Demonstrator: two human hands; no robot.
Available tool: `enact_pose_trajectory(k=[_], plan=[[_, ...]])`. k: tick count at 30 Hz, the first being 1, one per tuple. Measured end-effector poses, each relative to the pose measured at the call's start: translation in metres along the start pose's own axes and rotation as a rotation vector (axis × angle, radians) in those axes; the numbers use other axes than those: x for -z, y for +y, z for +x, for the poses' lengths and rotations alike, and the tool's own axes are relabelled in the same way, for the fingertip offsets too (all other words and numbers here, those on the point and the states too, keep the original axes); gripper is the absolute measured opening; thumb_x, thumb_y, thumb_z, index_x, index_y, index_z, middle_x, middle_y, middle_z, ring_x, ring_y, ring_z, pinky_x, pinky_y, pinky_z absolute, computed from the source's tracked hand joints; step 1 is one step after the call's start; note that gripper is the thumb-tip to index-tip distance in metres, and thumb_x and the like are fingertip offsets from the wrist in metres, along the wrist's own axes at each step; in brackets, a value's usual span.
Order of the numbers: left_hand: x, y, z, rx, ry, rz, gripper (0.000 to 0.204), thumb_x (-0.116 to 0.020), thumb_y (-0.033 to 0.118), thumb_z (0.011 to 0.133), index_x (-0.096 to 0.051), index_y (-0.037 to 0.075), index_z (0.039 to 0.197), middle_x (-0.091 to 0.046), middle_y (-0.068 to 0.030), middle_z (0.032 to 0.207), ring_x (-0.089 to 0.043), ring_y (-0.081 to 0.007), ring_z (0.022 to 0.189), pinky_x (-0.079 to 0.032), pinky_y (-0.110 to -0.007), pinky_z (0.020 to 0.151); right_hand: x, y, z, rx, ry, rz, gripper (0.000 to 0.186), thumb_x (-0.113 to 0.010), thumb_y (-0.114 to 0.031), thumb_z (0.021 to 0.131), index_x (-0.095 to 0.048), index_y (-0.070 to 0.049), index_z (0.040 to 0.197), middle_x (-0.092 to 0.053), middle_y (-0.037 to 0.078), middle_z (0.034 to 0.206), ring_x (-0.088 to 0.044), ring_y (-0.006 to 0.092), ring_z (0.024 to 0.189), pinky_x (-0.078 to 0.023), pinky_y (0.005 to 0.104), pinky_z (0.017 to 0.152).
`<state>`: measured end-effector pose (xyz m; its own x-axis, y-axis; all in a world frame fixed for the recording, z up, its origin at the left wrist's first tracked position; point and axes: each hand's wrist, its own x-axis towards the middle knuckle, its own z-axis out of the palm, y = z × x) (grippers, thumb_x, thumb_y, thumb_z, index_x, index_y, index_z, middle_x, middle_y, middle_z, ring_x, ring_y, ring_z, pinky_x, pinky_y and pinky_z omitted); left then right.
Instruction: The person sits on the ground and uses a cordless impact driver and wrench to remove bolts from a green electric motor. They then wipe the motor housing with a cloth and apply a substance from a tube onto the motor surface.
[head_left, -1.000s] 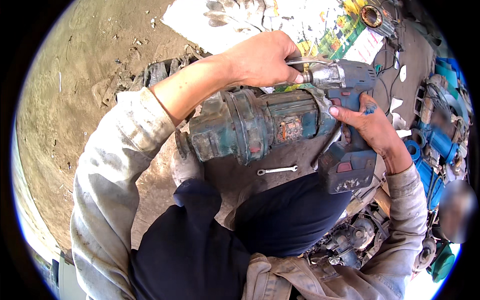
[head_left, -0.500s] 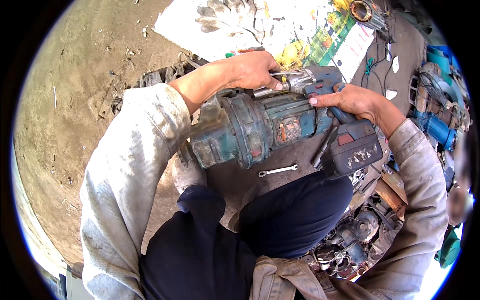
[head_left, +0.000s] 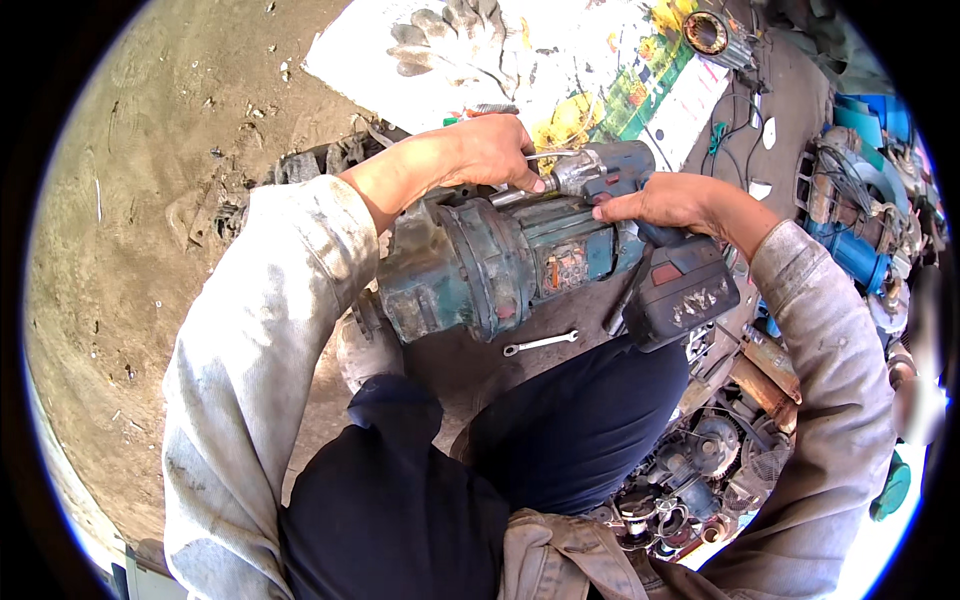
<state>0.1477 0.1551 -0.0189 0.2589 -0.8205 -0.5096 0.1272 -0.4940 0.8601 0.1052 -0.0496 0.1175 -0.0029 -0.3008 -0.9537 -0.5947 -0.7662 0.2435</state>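
Observation:
My right hand [head_left: 675, 203] is wrapped around the handle of a cordless impact wrench [head_left: 622, 160], with its dark battery pack hanging toward my knee. The tool lies across the top of a worn blue-green electric motor [head_left: 485, 270] and points left. At its nose, my left hand [head_left: 497, 150] pinches around the front end, where a metal socket shows beneath the fingers. The socket's tip lies near the far side of the motor's flange; what it meets there is hidden. A small combination spanner [head_left: 541, 343] lies on the ground between the motor and my legs.
Grey work gloves [head_left: 450, 40] lie on a white printed sheet [head_left: 350, 50] beyond the motor. A motor stator [head_left: 708, 35] stands at the far right, near thin cables. Metal parts [head_left: 690, 470] are heaped beside my right knee, and a blue motor [head_left: 850, 252] lies among clutter.
The whole view has shifted slightly left. Relative to the motor, the impact wrench has slid a little left with both hands still on it.

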Motion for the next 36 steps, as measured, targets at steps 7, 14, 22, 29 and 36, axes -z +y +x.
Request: enact_pose_trajectory(k=[7,14,22,29,36], plan=[[-0.001,-0.010,-0.007,0.010,0.001,-0.039,0.043,-0.078,0.032,0.089,-0.071,-0.003,0.114,-0.074,-0.0148,0.090,-0.068,-0.0228,0.087,-0.051,-0.038,0.079,-0.020,-0.011,-0.005,0.063,0.245,-0.528,0.075,-0.051,-0.059,0.094,-0.064,0.011,0.118,-0.061,0.032,0.126,-0.060,0.0447,0.118,-0.047,0.0456,0.096],[0.001,-0.043,-0.101,0.172,0.199,-0.209,0.061,-0.042,0.035,0.109,-0.027,0.000,0.157,-0.071,-0.0236,0.106,-0.068,-0.0283,0.098,-0.051,-0.041,0.087,-0.011,-0.023,-0.027,0.071,0.103,-0.579,0.061,-0.051,-0.052,0.094,-0.065,0.000,0.124,-0.060,0.032,0.127,-0.060,0.0459,0.114,-0.047,0.0454,0.097],[-0.005,-0.025,-0.166,0.236,0.082,-0.266,0.054,-0.043,0.027,0.109,-0.034,0.005,0.157,-0.056,-0.0032,0.070,-0.051,-0.0088,0.064,-0.046,-0.029,0.060,-0.014,-0.011,-0.020,0.071,0.190,-0.385,0.079,-0.060,-0.062,0.089,-0.062,0.008,0.126,-0.059,0.032,0.130,-0.059,0.0418,0.120,-0.046,0.0415,0.100],[-0.018,-0.033,-0.130,-0.016,0.273,-0.252,0.041,-0.056,0.025,0.105,-0.053,-0.002,0.136,-0.066,-0.0096,0.084,-0.061,-0.0145,0.079,-0.050,-0.034,0.076,-0.026,0.007,-0.017,0.177,0.280,-0.103,0.073,-0.079,-0.046,0.084,-0.057,0.009,0.127,-0.070,0.021,0.108,-0.066,0.0253,0.098,-0.051,0.0367,0.087],[-0.010,-0.003,-0.044,-0.120,0.191,0.252,0.038,-0.073,0.025,0.092,-0.066,-0.005,0.115,-0.070,-0.0201,0.093,-0.066,-0.0266,0.087,-0.049,-0.039,0.086,-0.015,0.037,-0.006,0.497,0.448,-0.246,0.039,-0.072,-0.021,0.089,-0.054,0.005,0.112,-0.064,0.017,0.090,-0.063,0.0214,0.082,-0.051,0.0365,0.076]])
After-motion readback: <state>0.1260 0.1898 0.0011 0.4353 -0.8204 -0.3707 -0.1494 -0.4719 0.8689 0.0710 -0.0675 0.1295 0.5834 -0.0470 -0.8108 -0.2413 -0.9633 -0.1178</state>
